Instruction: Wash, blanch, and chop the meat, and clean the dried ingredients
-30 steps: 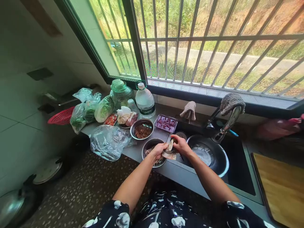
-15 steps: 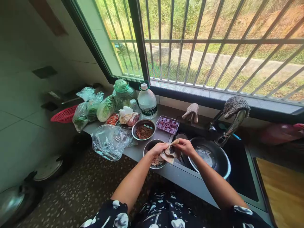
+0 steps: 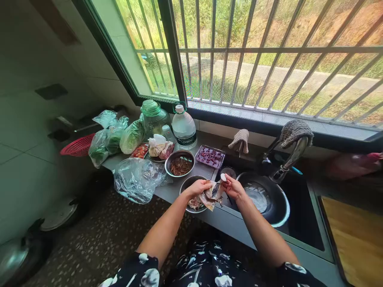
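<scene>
My left hand (image 3: 198, 187) is closed on a limp, pale squid (image 3: 214, 192), its thumb on top. The squid is spread open, with a dark patch inside and pinkish-brown flaps hanging down. At the squid's right side my right hand (image 3: 233, 187) pinches a whitish end of it between thumb and fingers. Under my left hand stands a metal bowl (image 3: 187, 184) with more pale and pinkish pieces in it, partly hidden by the hand. Just behind is a second metal bowl (image 3: 167, 169) holding brown strips in liquid.
To the right, a large basin (image 3: 279, 219) sits in the dark sink under a faucet (image 3: 289, 161) draped with a mesh cloth. Further right lies a wooden board (image 3: 356, 235). A purple-red tray (image 3: 210, 156), a water jug (image 3: 184, 129) and a plastic bag (image 3: 139, 179) are on the counter.
My right hand has turned, and a white rounded end now shows at its fingertips. The squid is spread wider, showing its dark inside. The view has shifted slightly.
</scene>
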### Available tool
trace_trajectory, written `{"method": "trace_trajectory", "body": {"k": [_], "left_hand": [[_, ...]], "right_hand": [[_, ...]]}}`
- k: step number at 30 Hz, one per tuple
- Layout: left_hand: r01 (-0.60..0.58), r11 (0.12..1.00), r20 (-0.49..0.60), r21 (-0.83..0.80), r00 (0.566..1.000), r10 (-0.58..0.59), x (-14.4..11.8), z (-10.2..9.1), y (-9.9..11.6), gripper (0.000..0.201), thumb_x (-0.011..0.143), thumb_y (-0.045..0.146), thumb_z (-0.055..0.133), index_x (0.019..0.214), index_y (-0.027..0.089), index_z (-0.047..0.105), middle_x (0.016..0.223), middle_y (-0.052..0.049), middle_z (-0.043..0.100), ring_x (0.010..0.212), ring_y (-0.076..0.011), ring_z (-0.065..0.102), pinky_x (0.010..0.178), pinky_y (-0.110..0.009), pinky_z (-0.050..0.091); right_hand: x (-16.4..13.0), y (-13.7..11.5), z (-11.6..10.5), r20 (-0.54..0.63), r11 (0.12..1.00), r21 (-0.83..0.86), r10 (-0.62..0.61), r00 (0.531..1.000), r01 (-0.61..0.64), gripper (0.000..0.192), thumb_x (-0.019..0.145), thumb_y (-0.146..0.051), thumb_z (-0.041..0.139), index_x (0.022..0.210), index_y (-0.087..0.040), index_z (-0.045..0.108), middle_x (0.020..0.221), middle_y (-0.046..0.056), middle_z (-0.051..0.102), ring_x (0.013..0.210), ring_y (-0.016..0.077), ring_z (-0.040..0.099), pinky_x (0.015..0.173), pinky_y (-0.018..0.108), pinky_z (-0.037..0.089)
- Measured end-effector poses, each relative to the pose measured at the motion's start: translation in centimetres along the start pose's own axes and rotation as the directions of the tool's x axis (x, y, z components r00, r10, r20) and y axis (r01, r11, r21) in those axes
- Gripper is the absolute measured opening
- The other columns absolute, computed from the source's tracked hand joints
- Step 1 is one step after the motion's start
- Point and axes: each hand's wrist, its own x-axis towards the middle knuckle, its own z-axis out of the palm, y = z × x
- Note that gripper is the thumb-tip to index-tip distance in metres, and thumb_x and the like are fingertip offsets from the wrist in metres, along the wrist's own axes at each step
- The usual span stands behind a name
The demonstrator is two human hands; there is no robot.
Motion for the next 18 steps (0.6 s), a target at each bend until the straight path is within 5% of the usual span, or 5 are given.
{"method": "trace_trajectory", "body": {"k": [9, 14, 18], "left_hand": [[-0.073, 0.934, -0.087, 0.35, 0.99, 0.111, 0.6, -0.6, -0.1, 0.037, 0.068, 0.048, 0.059, 0.074, 0.011, 0.062, 0.066, 0.0, 0.057, 0.06, -0.0106, 0.045, 0.06, -0.023, 0.036], [-0.061, 0.969, -0.112, 0.24, 0.99, 0.09, 0.9, -0.8, -0.2, 0.038, 0.067, 0.049, 0.06, 0.074, 0.012, 0.062, 0.065, -0.001, 0.058, 0.059, -0.0105, 0.047, 0.059, -0.022, 0.037], [-0.063, 0.996, -0.179, 0.066, 0.981, 0.074, 0.6, -1.1, -0.6, 0.041, 0.063, 0.05, 0.066, 0.077, 0.011, 0.063, 0.071, -0.003, 0.062, 0.063, -0.0118, 0.052, 0.064, -0.024, 0.04]], "right_hand": [[1.3, 0.9, -2.0, 0.129, 0.981, -0.055, 0.193, 0.973, -0.188, 0.014, 0.079, -0.019, 0.053, 0.093, -0.02, 0.056, 0.072, 0.0, 0.067, 0.06, 0.0128, 0.061, 0.062, 0.029, 0.048], [3.8, 0.5, -4.1, -0.04, 0.976, -0.219, -0.001, 0.999, -0.007, 0.011, 0.073, -0.018, 0.057, 0.084, -0.018, 0.057, 0.07, 0.002, 0.064, 0.063, 0.0136, 0.061, 0.063, 0.029, 0.049], [6.3, -1.2, -5.9, -0.161, 0.888, -0.434, -0.243, 0.957, 0.153, 0.009, 0.073, -0.024, 0.056, 0.068, -0.018, 0.051, 0.056, 0.002, 0.057, 0.054, 0.0156, 0.058, 0.056, 0.031, 0.049]]}}
